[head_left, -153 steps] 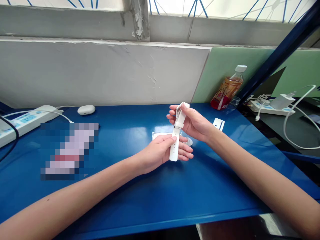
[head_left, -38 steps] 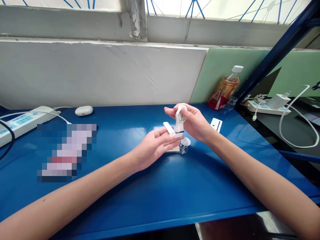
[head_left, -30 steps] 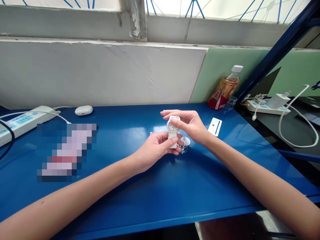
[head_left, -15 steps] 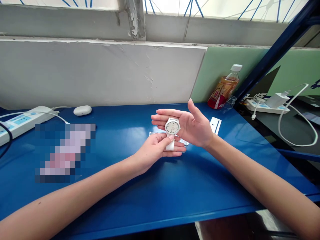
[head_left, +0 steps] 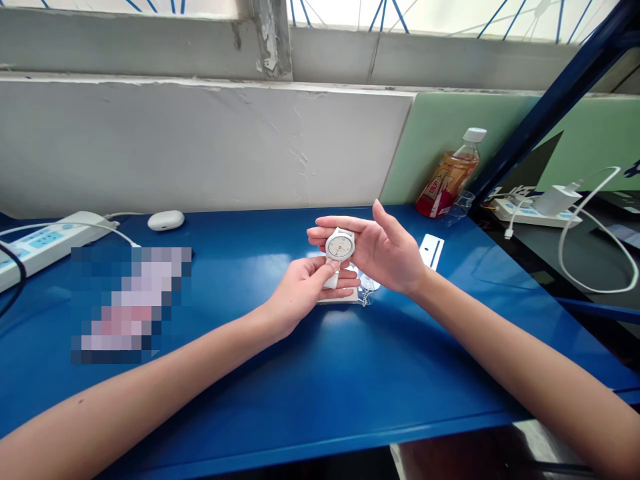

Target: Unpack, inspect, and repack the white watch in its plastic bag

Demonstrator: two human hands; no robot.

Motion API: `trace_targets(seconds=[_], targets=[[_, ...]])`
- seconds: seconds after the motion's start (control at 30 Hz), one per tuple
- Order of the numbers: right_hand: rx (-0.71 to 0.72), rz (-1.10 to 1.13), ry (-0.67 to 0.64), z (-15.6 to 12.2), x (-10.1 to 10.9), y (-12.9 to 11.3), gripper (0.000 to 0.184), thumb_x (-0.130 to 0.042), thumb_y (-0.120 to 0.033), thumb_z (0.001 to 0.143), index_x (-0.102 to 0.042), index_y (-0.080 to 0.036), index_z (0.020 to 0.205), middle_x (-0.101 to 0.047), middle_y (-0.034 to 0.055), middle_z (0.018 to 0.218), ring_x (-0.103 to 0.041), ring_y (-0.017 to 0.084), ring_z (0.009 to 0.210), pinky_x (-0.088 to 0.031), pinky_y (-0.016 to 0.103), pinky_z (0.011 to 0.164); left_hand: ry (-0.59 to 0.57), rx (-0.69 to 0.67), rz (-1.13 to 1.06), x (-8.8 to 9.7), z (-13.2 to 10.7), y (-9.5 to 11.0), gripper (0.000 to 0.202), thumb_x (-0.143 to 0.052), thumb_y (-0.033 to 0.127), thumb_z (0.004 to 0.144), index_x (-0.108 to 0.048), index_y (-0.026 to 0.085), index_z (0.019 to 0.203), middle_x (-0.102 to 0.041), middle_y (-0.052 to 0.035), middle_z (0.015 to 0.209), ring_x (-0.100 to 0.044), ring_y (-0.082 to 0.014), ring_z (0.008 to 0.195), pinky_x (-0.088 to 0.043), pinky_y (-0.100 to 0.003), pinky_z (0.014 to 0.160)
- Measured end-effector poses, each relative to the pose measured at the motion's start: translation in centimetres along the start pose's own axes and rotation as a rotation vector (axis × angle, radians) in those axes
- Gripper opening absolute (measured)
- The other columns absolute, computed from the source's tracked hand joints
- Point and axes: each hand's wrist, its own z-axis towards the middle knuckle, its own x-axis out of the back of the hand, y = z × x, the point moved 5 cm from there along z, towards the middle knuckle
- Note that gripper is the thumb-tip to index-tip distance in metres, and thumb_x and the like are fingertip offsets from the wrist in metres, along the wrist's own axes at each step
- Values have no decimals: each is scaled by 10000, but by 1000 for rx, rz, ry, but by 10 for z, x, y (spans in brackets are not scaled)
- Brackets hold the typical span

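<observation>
A white wristwatch [head_left: 340,245] with a round pale dial faces up between my hands. My left hand [head_left: 307,285] grips its white strap, thumb on top and fingers underneath. Behind the watch, my right hand [head_left: 385,250] is open, palm turned up, thumb raised and fingers pointing left; the watch case lies over or against its fingers, and I cannot tell if they touch. Under the hands, partly covered by them, lies a clear plastic item [head_left: 367,290] with a small bead chain. The far end of the strap is hidden.
A white card-like piece [head_left: 431,252] lies right of my right hand. A drink bottle [head_left: 447,175] leans at the back. On the left are a white earphone case [head_left: 165,221], a power strip [head_left: 53,243] and a blurred-out flat item [head_left: 131,303]. Another power strip [head_left: 537,212] is beyond the blue post.
My left hand and the watch have shifted slightly left and up, with the watch tilting a little. More of the clear plastic item now shows below the fingers. My right hand stays open.
</observation>
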Motion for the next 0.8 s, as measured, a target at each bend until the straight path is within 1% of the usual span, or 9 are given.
trace_targets(seconds=[0.1,0.23,0.3,0.4,0.43,0.5,0.63,0.7,0.8], targets=[[62,-74,12,-1,-3,-11,575,-398,-668,940,-712,-232,1145,-720,78,1234,-601,293,1254,-514,441,994,-20,-83,69,-1,-2,10,198,-561,237,991,-681,83,1023,-751,-142,1034,-749,-244,947,-614,-372,862],[182,-265,36,-12,-4,-30,370,-539,-497,954,-708,-237,1156,-727,58,1207,-640,268,1193,-507,444,1022,-55,-289,276,0,-6,26,275,-581,356,982,-690,111,1043,-747,-116,1046,-733,-250,983,-601,-366,854],[262,-382,108,-22,1,-35,289,-577,-403,960,-708,-236,1155,-717,55,1225,-641,251,1192,-492,437,1052,8,-405,440,7,-6,30,304,-559,395,988,-688,131,1066,-747,-101,1043,-728,-238,962,-589,-353,837],[362,-568,280,-36,13,-34,256,-614,-379,946,-706,-249,1147,-726,51,1196,-655,241,1163,-517,428,1021,184,-580,775,18,-7,35,274,-536,374,992,-703,162,1040,-751,-71,985,-708,-208,864,-557,-320,773],[373,-625,341,-40,17,-31,255,-620,-382,942,-707,-243,1137,-739,56,1153,-672,238,1125,-525,422,1002,212,-624,873,20,-8,36,266,-518,356,998,-703,170,1039,-751,-63,969,-696,-197,831,-547,-308,750],[333,-725,414,-44,22,-23,271,-621,-398,939,-703,-230,1135,-756,63,1063,-700,230,1029,-548,400,928,232,-709,1028,21,-9,35,266,-475,310,1010,-692,181,1092,-747,-67,1030,-690,-199,881,-540,-308,787],[211,-790,394,-44,19,-8,350,-631,-449,919,-689,-205,1164,-747,46,853,-699,201,784,-558,350,724,203,-846,1217,17,-12,26,356,-403,243,1006,-619,180,1281,-672,-97,1288,-637,-248,1170,-508,-389,992],[205,-815,404,-44,16,-6,338,-657,-454,897,-716,-205,1116,-739,40,830,-683,191,747,-552,337,693,206,-881,1276,15,-13,22,386,-391,221,998,-600,181,1320,-662,-106,1307,-633,-254,1185,-511,-410,1005],[223,-845,427,-44,13,-6,292,-710,-450,854,-762,-208,1010,-755,52,891,-677,193,768,-556,327,682,189,-951,1306,11,-16,20,396,-397,183,990,-598,169,1331,-672,-122,1290,-647,-266,1156,-522,-421,989]])
